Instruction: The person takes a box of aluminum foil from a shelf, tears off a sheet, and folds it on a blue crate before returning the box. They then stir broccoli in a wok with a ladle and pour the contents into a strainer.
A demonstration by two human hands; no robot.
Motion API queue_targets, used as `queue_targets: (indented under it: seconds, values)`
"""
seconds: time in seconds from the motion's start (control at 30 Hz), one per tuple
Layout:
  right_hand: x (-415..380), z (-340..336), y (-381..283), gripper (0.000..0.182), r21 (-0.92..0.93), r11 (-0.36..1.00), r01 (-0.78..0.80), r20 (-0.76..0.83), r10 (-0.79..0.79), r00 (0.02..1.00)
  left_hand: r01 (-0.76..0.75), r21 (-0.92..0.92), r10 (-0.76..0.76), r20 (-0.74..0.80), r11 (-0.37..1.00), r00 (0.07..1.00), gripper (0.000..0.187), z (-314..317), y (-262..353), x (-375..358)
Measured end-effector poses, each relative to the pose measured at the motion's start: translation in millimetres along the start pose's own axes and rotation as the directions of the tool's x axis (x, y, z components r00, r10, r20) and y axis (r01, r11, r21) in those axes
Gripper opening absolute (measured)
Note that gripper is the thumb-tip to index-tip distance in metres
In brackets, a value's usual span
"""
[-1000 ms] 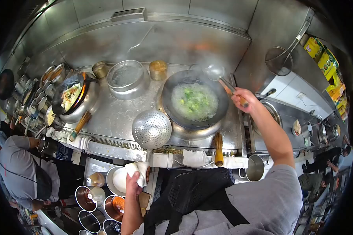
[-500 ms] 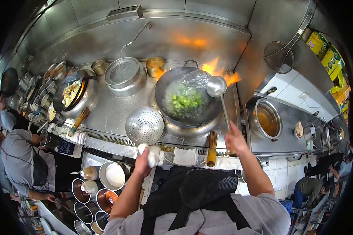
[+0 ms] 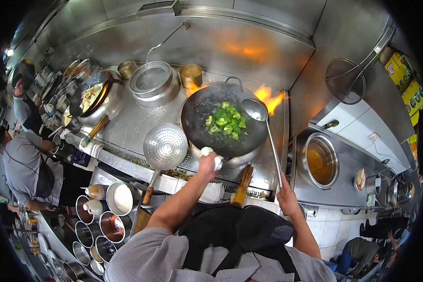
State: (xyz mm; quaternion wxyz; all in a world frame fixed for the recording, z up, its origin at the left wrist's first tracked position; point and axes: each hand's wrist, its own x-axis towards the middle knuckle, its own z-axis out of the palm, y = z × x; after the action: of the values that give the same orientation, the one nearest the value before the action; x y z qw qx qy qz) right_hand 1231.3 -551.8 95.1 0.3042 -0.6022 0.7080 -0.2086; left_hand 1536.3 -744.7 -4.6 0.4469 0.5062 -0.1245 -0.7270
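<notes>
Green broccoli pieces (image 3: 226, 121) lie in a large dark wok (image 3: 197, 134), with flames (image 3: 270, 99) at its back right edge. My left hand (image 3: 208, 164) is closed around a white cloth (image 3: 217, 161) at the wok's near left rim. With my right hand (image 3: 287, 197) I hold a ladle's long handle; the ladle's bowl (image 3: 255, 110) is over the right side of the wok. Left of the wok, the perforated strainer (image 3: 165, 144) rests on the counter, its wooden handle toward me.
A bamboo brush (image 3: 243, 185) stands near the front edge. Behind are a water pot (image 3: 151, 80) and a brass-coloured pot (image 3: 191, 75). On the right sits a pot of brown liquid (image 3: 320, 158). A co-worker (image 3: 21, 164) stands at left, beside another wok (image 3: 105, 103).
My left hand has moved from beside the strainer to the wok's rim. The ladle and my right hand have shifted lower. The steam and splashing over the broccoli have cleared.
</notes>
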Motion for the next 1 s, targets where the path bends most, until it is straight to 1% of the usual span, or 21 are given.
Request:
queue_targets:
  seconds: [0.03, 0.1, 0.17, 0.2, 0.23, 0.3, 0.33, 0.37, 0.43, 0.47, 0.5, 0.57, 0.6, 0.67, 0.7, 0.77, 0.9, 1.0]
  values:
    - [-3.1, -9.9, -0.1, 0.086, 0.013, 1.0, -0.01, 0.018, 0.01, 1.0, 0.01, -0.059, -0.009, 0.015, 0.998, 1.0, 0.013, -5.5, -1.0, -4.2]
    - [-8.3, -29.6, -3.9, 0.087, -0.036, 0.999, -0.017, 0.047, 0.018, 0.999, -0.036, -0.081, 0.042, 0.069, 0.996, 0.997, 0.015, -13.3, -8.9, -19.2]
    - [-15.1, -39.5, 8.3, 0.088, -0.028, 0.999, 0.026, 0.05, -0.024, 0.998, -0.029, -0.1, 0.036, 0.071, 0.995, 0.997, 0.016, -21.2, -15.7, -41.3]
    - [-16.6, -41.3, 10.9, 0.088, -0.052, 0.998, 0.028, 0.017, -0.027, 0.999, 0.011, -0.173, 0.007, 0.101, 0.985, 0.995, 0.017, -24.6, -17.2, -50.6]
    - [-17.8, -43.5, 16.0, 0.088, -0.053, 0.998, 0.034, 0.029, -0.033, 0.999, 0.007, -0.18, 0.009, 0.09, 0.984, 0.996, 0.017, -23.5, -15.7, -59.5]
    - [-18.5, -50.1, 26.3, 0.087, -0.121, 0.99, 0.072, 0.009, -0.071, 0.997, 0.128, -0.271, -0.116, 0.061, 0.954, 0.991, 0.017, -20.2, -17.3, -73.8]
    - [-19.5, -52.7, 25.1, 0.087, -0.149, 0.984, 0.095, -0.007, -0.097, 0.995, 0.177, -0.282, -0.156, 0.096, 0.943, 0.983, 0.019, -22.5, -20.9, -73.4]
    - [-20.5, -56.4, 25.3, 0.087, -0.152, 0.982, 0.114, 0.013, -0.113, 0.994, 0.184, -0.258, -0.162, 0.103, 0.949, 0.981, 0.016, -24.4, -25.8, -76.2]
    - [-20.5, -65.2, 26.4, 0.087, -0.237, 0.96, 0.152, -0.021, -0.161, 0.987, 0.216, -0.232, -0.178, 0.173, 0.948, 0.969, 0.016, -30.3, -34.9, -84.3]
    - [-21.4, -68.9, 23.4, 0.086, -0.237, 0.954, 0.185, -0.041, -0.2, 0.979, 0.228, -0.243, -0.204, 0.119, 0.943, 0.972, 0.016, -30.1, -35.0, -93.6]
    - [-23.6, -73.1, 20.8, 0.086, -0.239, 0.949, 0.204, -0.022, -0.215, 0.976, 0.235, -0.252, -0.204, 0.144, 0.939, 0.968, 0.016, -34.2, -37.2, -99.8]
    - [-29.5, -81.3, 13.0, 0.088, -0.278, 0.948, 0.155, -0.018, -0.166, 0.986, 0.238, -0.239, -0.205, 0.153, 0.941, 0.967, 0.015, -45.4, -39.0, -110.6]
    - [-34.3, -84.2, 6.6, 0.087, -0.261, 0.946, 0.192, -0.028, -0.206, 0.978, 0.234, -0.256, -0.203, 0.144, 0.938, 0.969, 0.015, -51.7, -40.0, -113.6]
    - [-40.1, -86.6, 1.0, 0.087, -0.266, 0.943, 0.203, -0.005, -0.212, 0.977, 0.273, -0.243, -0.232, 0.183, 0.931, 0.955, 0.018, -62.3, -40.6, -116.7]
    - [-42.8, -88.2, -2.1, 0.087, -0.265, 0.942, 0.205, -0.001, -0.212, 0.977, 0.273, -0.254, -0.23, 0.184, 0.928, 0.955, 0.018, -67.7, -42.1, -117.3]
    - [-50.0, -89.0, -10.6, 0.088, -0.301, 0.932, 0.201, 0.007, -0.209, 0.978, 0.285, -0.241, -0.221, 0.261, 0.928, 0.94, 0.018, -77.2, -43.7, -118.9]
    - [-61.1, -88.5, -23.4, 0.088, -0.332, 0.925, 0.184, 0.004, -0.194, 0.981, 0.295, -0.257, -0.226, 0.266, 0.92, 0.937, 0.018, -88.5, -42.1, -124.9]
    - [-68.1, -86.2, -29.5, 0.088, -0.352, 0.918, 0.185, 0.001, -0.197, 0.98, 0.308, -0.227, -0.229, 0.318, 0.924, 0.92, 0.019, -95.2, -43.9, -126.3]
